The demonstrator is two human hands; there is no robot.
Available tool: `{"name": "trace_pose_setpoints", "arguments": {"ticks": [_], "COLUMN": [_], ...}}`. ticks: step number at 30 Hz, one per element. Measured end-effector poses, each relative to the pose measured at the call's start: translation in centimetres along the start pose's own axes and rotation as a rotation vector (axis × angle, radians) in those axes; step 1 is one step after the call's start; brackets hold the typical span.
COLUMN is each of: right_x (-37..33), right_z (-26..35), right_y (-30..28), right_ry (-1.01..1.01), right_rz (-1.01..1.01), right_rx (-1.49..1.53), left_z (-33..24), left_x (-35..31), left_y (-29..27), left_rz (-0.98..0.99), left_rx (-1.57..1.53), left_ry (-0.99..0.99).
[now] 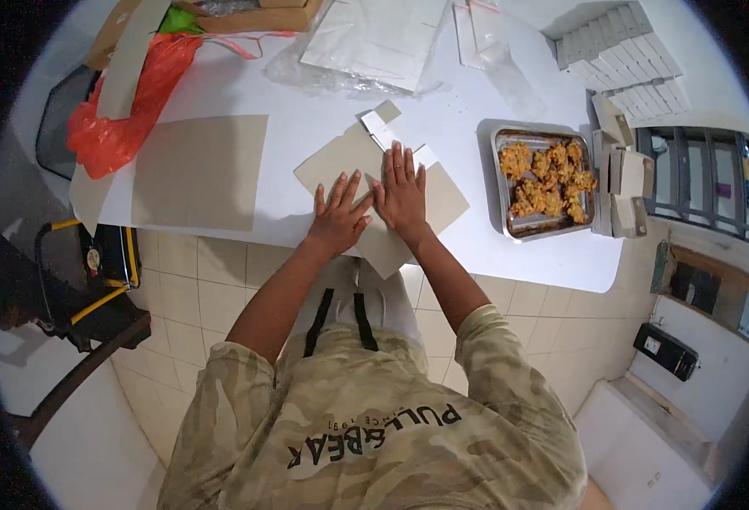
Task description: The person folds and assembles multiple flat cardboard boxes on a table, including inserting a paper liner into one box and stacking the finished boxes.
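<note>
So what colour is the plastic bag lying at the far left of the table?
The plastic bag is orange-red, seen best in the head view, crumpled beside a flat cardboard sheet.

The person wears a loose short-sleeved camouflage shirt (374, 425) in tan and pale olive blotches with dark lettering across the chest. Forearms are bare; no rings, watch or gloves show on the hands.

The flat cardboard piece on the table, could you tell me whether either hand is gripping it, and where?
Neither grips it. The left hand and right hand lie flat, palms down, on the middle of the cardboard box blank.
</note>
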State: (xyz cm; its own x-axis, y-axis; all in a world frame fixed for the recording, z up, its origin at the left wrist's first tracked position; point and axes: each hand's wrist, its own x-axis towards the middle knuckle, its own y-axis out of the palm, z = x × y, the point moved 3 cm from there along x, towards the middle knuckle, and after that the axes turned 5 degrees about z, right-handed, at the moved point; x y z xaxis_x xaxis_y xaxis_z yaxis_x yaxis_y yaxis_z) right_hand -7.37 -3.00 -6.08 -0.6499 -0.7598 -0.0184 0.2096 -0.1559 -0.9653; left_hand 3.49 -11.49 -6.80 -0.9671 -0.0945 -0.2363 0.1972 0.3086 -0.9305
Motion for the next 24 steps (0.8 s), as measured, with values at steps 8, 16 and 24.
{"name": "trace_pose_setpoints", "arguments": {"ticks": [8,16,24], "right_x": [3.7,8.6,10.3], "right_z": [-1.2,-2.5,-5.1], "right_y": [0.2,-0.7,-1.8], "right_ry": [-0.253,-0.489,-0.115], "right_rz": [0.064,0.229,0.022], "right_rx": [-0.007,0.137,0.379], "left_z": [0.0,-0.3,-0.5], "left_x": [0.1,0.3,-0.2], "left_y": [0.0,0.0,-0.4], "left_rz": [-0.003,0.009,-0.025], "left_rx": [0.027,-0.034,-0.051], "left_ry": [-0.024,-0.069,-0.144]}}
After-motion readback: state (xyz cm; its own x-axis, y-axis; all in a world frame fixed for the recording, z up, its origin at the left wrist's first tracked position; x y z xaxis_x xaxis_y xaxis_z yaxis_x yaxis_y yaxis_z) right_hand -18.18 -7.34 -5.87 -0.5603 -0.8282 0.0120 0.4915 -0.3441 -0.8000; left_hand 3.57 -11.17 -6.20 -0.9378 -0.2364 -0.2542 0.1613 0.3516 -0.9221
